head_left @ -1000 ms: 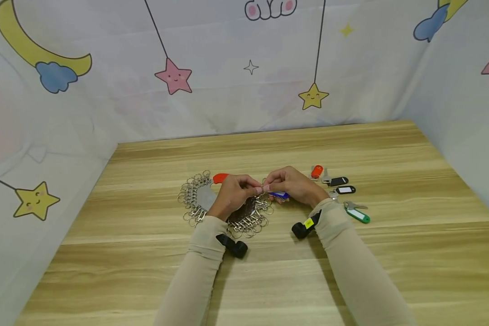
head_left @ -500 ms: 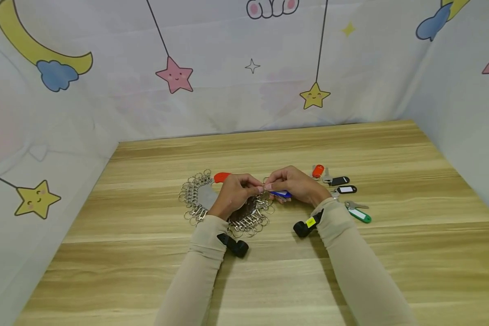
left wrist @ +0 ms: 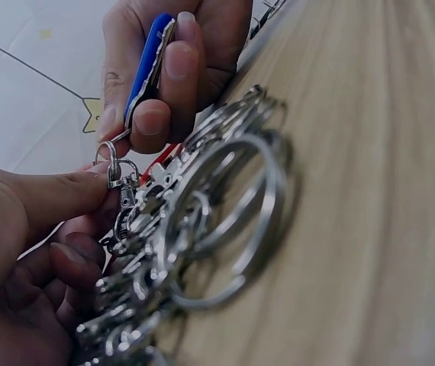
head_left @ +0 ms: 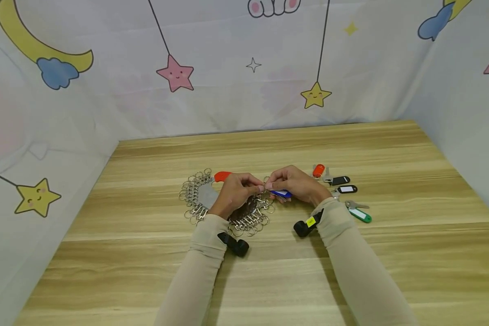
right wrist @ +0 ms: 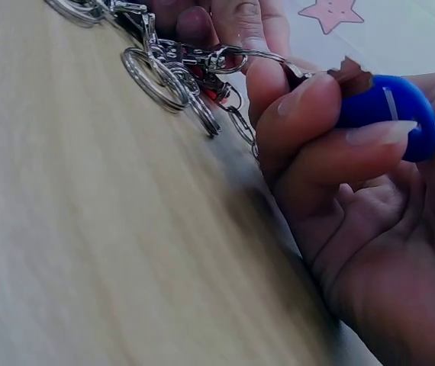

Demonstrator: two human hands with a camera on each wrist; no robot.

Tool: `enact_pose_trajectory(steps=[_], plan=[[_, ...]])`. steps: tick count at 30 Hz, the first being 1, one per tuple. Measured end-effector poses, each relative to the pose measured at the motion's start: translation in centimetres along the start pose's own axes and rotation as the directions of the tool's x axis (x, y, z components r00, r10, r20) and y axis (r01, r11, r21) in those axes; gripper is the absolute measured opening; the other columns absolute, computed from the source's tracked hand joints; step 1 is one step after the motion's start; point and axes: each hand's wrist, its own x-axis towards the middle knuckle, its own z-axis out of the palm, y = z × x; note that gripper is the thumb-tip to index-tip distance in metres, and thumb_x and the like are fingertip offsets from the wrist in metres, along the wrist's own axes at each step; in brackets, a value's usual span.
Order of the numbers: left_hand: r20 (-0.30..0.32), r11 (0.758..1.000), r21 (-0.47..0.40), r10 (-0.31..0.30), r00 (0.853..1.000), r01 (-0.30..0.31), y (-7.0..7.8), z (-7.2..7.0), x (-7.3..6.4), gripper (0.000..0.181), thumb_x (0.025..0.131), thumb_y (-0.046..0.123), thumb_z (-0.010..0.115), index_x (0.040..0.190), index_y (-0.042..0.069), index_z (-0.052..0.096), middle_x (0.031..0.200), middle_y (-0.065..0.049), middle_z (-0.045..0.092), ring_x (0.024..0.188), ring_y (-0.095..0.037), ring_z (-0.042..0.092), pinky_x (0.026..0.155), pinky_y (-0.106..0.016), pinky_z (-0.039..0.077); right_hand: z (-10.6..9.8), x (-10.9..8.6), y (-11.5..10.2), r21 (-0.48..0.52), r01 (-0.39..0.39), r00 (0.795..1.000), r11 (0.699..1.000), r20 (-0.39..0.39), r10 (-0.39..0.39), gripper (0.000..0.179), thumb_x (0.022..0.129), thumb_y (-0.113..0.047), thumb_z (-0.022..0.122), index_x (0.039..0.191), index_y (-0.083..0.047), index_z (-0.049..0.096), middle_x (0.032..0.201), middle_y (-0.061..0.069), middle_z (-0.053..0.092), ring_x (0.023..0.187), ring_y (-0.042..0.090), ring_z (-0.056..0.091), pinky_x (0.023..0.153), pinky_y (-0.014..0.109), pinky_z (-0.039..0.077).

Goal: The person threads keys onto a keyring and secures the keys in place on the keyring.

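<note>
In the head view my left hand (head_left: 235, 194) and right hand (head_left: 295, 184) meet fingertip to fingertip over a ring of metal clasps (head_left: 250, 222). My left thumb and finger pinch a small swivel clasp (left wrist: 126, 197), seen in the left wrist view. A split ring passes through or lies against its end; I cannot tell which. My right hand holds a blue key tag (right wrist: 423, 114) with a key (left wrist: 153, 82) along it, and its fingertips are at the split ring. The fingers hide part of the tag and the join.
Right of my hands lie a red key tag (head_left: 318, 170), a black tag (head_left: 340, 180), a second black tag (head_left: 347, 189) and a green tag (head_left: 359, 215) with keys. Clasps with split rings fringe a grey panel (head_left: 206, 195). A red piece (head_left: 222, 176) sits behind my left hand.
The blue tag has turned slightly in my right fingers, so more of it shows. Both hands stay nearly in place; the whole view has shifted a little.
</note>
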Motion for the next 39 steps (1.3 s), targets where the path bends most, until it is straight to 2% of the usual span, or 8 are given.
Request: enact_pose_trajectory(steps=[9,23,39], plan=[[0.014,1.0,-0.01,-0.011,1.0,0.011,0.14,0.14,-0.08,0.004,0.09,0.009,0.078,0.092,0.006,0.079,0.082,-0.004,0.073,0.073,-0.022,0.066,0.063,-0.031,0.051,-0.18,-0.19,0.05,0.029,-0.016,1.0,0.999,-0.002,0.016,0.017,0.101,-0.007,0.061,0.1,0.009,0.068,0.082,0.021,0.067,0.058,0.019,0.058,0.051,0.028,0.047],[-0.012,1.0,0.01,-0.006,1.0,0.007,0.2,0.2,0.1,0.005,0.088,0.006,0.079,0.092,0.003,0.079,0.077,-0.005,0.072,0.068,-0.02,0.065,0.062,-0.029,0.051,0.2,-0.05,-0.03,-0.058,-0.008,0.999,0.998,-0.047,0.005,0.014,0.101,-0.004,0.06,0.097,0.007,0.068,0.078,0.02,0.066,0.057,0.018,0.057,0.049,0.027,0.048],[0.022,0.999,-0.03,-0.015,1.0,0.015,-0.01,0.02,0.02,0.004,0.088,0.004,0.079,0.091,0.002,0.078,0.078,-0.008,0.072,0.068,-0.021,0.065,0.062,-0.029,0.05,0.55,0.0,-0.32,-0.108,0.027,1.0,0.994,0.001,-0.028,0.016,0.101,-0.007,0.062,0.093,0.006,0.067,0.071,0.017,0.063,0.05,0.017,0.052,0.047,0.027,0.043]])
